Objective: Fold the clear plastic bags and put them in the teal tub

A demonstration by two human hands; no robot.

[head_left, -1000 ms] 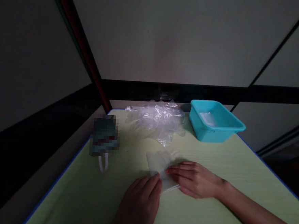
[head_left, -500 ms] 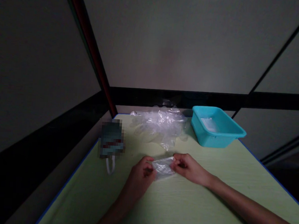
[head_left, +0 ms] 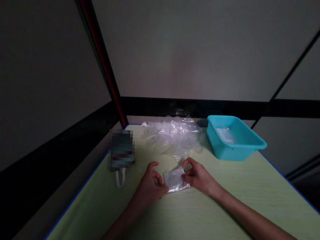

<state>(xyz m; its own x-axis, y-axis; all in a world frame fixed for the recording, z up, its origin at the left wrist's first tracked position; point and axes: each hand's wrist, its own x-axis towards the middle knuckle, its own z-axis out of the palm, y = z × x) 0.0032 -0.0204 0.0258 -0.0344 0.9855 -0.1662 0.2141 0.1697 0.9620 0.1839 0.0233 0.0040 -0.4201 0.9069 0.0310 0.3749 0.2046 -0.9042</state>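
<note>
Below frame centre, pinching folded plastic (head_left: 173,178) in right hand (head_left: 199,177); touching its left edge with spread left hand (head_left: 150,185).

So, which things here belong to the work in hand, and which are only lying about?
Seem to belong:
folded clear plastic, between left hand and right hand
clear plastic pile
turquoise basin, similar plastic inside

Probably just lying about:
blurred object with white loop
</note>
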